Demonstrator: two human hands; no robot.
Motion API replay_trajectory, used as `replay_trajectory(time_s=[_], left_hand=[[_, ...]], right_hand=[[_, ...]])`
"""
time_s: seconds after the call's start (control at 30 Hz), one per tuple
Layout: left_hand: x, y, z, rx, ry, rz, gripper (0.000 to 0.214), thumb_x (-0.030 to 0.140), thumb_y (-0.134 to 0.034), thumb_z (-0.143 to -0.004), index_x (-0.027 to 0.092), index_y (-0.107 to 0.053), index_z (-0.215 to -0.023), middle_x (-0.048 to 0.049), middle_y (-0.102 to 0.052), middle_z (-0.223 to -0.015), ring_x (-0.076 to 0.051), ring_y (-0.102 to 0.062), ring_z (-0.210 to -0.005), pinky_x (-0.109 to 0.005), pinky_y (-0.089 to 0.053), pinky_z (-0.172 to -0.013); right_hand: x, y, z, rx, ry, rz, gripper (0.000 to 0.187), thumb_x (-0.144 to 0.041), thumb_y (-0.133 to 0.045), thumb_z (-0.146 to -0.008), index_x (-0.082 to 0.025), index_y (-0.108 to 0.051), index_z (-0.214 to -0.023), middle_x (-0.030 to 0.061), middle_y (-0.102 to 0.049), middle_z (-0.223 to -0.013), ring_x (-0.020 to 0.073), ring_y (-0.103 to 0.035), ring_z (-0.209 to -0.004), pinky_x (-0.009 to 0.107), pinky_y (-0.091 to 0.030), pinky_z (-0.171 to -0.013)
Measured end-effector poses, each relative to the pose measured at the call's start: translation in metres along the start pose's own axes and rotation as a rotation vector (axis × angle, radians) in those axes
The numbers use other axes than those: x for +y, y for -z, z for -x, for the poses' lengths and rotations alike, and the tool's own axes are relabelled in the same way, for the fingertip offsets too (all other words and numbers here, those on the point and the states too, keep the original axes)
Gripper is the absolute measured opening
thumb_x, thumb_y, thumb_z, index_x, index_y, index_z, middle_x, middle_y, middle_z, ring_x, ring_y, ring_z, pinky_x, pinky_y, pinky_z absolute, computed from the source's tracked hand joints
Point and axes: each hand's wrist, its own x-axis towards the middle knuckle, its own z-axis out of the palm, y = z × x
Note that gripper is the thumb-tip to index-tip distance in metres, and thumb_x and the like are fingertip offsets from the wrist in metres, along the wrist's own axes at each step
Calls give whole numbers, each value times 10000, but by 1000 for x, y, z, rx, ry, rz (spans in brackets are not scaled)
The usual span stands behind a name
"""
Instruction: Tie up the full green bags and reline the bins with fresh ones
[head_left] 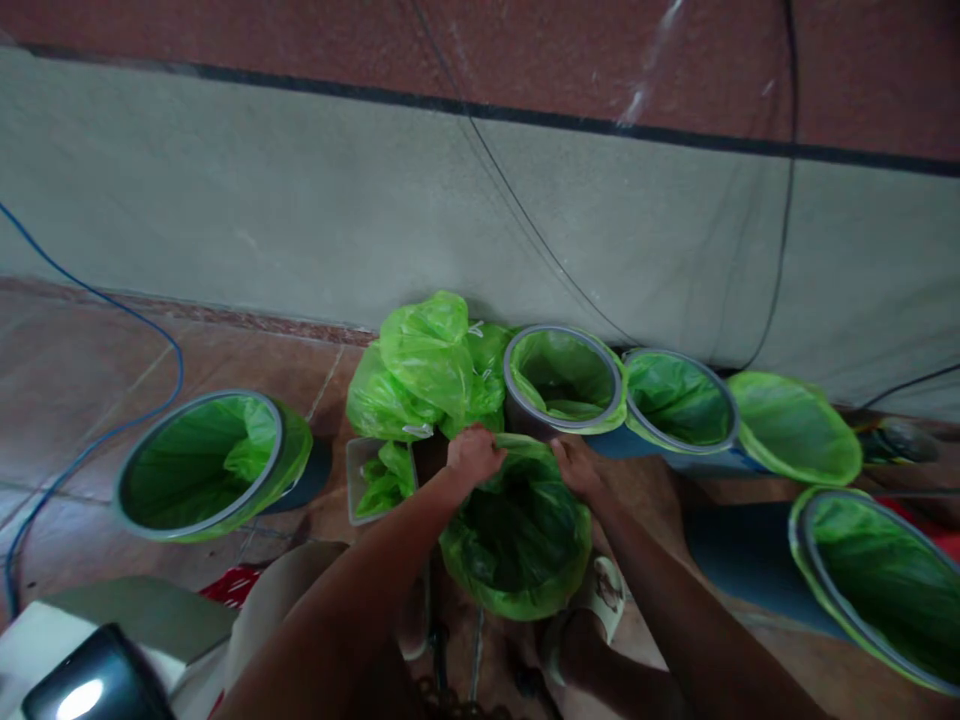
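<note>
Right in front of me stands a trash bin lined with a green trash bag (pixel 517 590), its edge folded over the rim. My left hand (pixel 478 455) is closed on the bag's far edge, left of the middle. On the far right of the same rim, my right hand (pixel 576 466) grips the bag's edge too. The inside of the bin is dark, and the liner hangs loosely within it. Just left of my left hand sits a clear plastic container (pixel 360 507) with crumpled green bags (pixel 386 478) in it.
Filled green bags (pixel 427 365) lie against the wall. Lined bins stand at left (pixel 281 450) and along the wall: one with a grey ring (pixel 512 375), a second bin (pixel 686 462), a third (pixel 802 425). Another bin (pixel 750 560) tilts at right. A blue cable (pixel 180 365) crosses the floor.
</note>
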Motion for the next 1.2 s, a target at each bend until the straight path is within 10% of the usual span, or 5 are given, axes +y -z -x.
replay_trajectory(time_s=[0.3, 0.67, 0.97, 1.2], left_hand=[[-3, -7, -13, 81, -144, 60, 283, 220, -420, -948, 184, -667, -1080, -77, -678, -1101, -188, -613, -1086, -278, -455, -974], [-8, -17, -13, -106, 25, 14, 352, 143, -428, -908, 142, -594, -1218, -132, -683, -1128, -253, -639, -1096, -357, -498, -919], [-25, 0, -19, -141, 82, 181, 739, 373, -714, -763, 112, -452, -1402, -164, -581, -1351, -265, -575, -1215, -316, -457, -1005], [-13, -8, -26, -102, 35, 288, 392, 355, -394, -979, 124, -612, -1209, -126, -667, -1213, -207, -621, -1113, -308, -464, -966]], right_hand=[[-46, -7, 4, 16, 286, -9, 321, -298, -451, -921, -210, -712, -1085, 76, -730, -1069, 202, -649, -1036, 339, -458, -993], [-45, -10, -4, -204, 160, 230, 333, -331, -454, -949, -191, -677, -1153, 94, -748, -997, 205, -681, -848, 292, -492, -807], [6, -4, 55, 17, -319, 324, 460, -367, -312, -994, -137, -605, -1263, 143, -727, -996, 260, -687, -888, 333, -472, -750], [19, -9, 104, 214, -330, 168, 515, -418, -401, -949, -72, -567, -1292, 204, -661, -1185, 286, -624, -1096, 349, -465, -883]])
